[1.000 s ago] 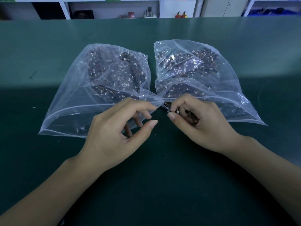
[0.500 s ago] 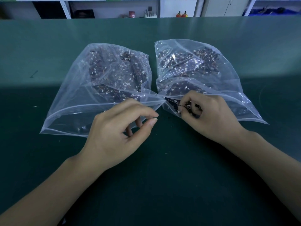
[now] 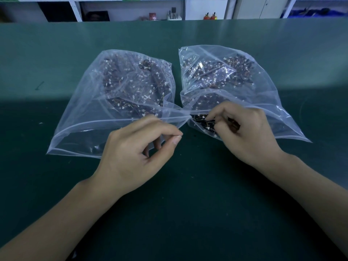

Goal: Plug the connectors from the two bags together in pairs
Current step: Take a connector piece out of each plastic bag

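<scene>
While the left hand (image 3: 131, 155) pinches thumb to forefinger, holding nothing visible, the right hand (image 3: 246, 132) has its fingers (image 3: 216, 115) curled on connectors (image 3: 204, 122) at the right bag (image 3: 263, 95) mouth.

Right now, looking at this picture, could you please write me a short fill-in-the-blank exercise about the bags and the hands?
1. On the green table lie ____ clear plastic bags of connectors.
2. The right hand reaches into the mouth of the ____ bag.
3. The left hand pinches thumb and forefinger together near the open end of the ____ bag.
4. Both bags have their mouths turned ____ the person.

Missing words: two; right; left; toward
</scene>
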### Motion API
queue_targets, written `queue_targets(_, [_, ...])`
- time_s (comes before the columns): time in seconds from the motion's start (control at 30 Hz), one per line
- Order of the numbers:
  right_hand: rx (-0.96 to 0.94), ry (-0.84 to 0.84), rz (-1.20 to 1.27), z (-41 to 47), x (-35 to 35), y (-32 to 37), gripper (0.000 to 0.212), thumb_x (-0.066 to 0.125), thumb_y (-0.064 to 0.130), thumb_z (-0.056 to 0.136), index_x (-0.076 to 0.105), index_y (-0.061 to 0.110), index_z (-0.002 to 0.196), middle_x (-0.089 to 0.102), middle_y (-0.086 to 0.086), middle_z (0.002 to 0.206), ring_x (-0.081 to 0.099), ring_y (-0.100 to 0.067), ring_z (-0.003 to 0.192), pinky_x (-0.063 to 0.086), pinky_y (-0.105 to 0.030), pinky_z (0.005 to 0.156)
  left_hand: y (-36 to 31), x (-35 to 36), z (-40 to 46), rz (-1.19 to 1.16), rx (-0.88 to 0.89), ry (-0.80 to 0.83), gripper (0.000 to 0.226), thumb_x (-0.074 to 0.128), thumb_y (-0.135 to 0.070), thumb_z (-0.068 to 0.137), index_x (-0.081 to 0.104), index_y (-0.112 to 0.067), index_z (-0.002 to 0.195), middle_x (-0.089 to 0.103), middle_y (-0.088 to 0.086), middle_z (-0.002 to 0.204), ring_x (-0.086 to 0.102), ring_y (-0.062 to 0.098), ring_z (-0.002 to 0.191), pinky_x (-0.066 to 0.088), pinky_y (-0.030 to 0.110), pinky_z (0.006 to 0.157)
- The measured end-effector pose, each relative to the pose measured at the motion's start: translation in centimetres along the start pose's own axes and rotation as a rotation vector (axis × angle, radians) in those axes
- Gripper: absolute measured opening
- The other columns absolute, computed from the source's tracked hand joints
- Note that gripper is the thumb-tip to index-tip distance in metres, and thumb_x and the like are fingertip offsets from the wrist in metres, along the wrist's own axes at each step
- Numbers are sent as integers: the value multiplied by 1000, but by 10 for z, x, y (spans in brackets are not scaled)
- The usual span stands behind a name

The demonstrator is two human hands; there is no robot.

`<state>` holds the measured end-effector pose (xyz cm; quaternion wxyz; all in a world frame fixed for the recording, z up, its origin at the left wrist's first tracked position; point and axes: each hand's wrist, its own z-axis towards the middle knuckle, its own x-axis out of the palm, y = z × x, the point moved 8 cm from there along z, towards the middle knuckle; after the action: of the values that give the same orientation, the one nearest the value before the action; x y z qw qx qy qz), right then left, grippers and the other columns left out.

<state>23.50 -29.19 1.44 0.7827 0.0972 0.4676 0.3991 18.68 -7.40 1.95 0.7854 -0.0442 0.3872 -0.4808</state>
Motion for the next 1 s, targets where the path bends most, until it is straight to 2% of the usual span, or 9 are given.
queue_targets(0.1, [241,81,599,-7,19,-4,33,40,9,97,71,14,106,40,-2,63,34,-11,55,32,-23,54,-2,-1,1,-5,-6,-6,12,73,-18,103,80,-11,98,66,-7,79,60,9,66,43,15,63])
queue_targets(0.17, [426,134,973,-13,39,-4,38,33,7,98,68,11,114,40,-4,68,31,-14,56,33,-25,54,-4,-1,1,-6,1,0,21,72,-26,104,79,-11,90,60,-8,69,56,9,61,42,18,59])
queue_targets(0.23, [493,160,1141,-15,49,-1,42,29,0,103,66,10,122,47,-3,72,35,-15,59,39,-25,57,-6,-1,2,-10,9,8,33,70,-35,105,75,-11,82,54,-9,63,52,10,56,43,25,52])
queue_targets(0.37, [485,200,1211,-15,53,2,36,37,-3,109,65,10,127,66,-8,88,58,-17,72,52,-27,71,-7,0,2,-9,19,18,39,69,-42,104,73,-11,80,50,-12,61,49,9,54,42,29,50])
queue_targets(0.47, [488,263,1247,-17,57,9,25,50,4,107,65,8,126,76,-13,109,75,-25,98,59,-31,87,-7,1,1,2,29,25,33,74,-42,102,78,-12,89,50,-12,64,48,4,56,43,23,53])
queue_targets(0.53, [510,304,1284,-19,59,13,26,57,10,101,65,9,126,77,-15,120,76,-28,111,60,-31,91,-8,2,1,31,51,25,29,79,-41,99,79,-13,93,51,-11,65,46,2,58,44,22,54])
queue_targets(0.6, [540,336,1312,-20,60,16,27,60,13,98,66,13,124,76,-15,126,74,-28,117,60,-30,92,-10,5,1,79,100,43,24,83,-38,97,80,-14,97,51,-9,66,43,3,59,46,28,50])
queue_targets(0.83, [576,451,1375,-22,66,23,24,60,13,98,80,21,109,72,-12,135,76,-27,113,62,-38,96,-20,7,2,297,212,54,10,80,-25,100,85,-18,96,57,-8,69,43,1,63,48,33,45])
queue_targets(1.0, [523,431,1349,-21,62,22,20,58,12,103,72,14,117,72,-15,134,73,-34,119,60,-40,98,-22,0,1,317,230,-48,10,76,-16,101,85,-16,98,73,-6,84,63,8,65,53,35,49])
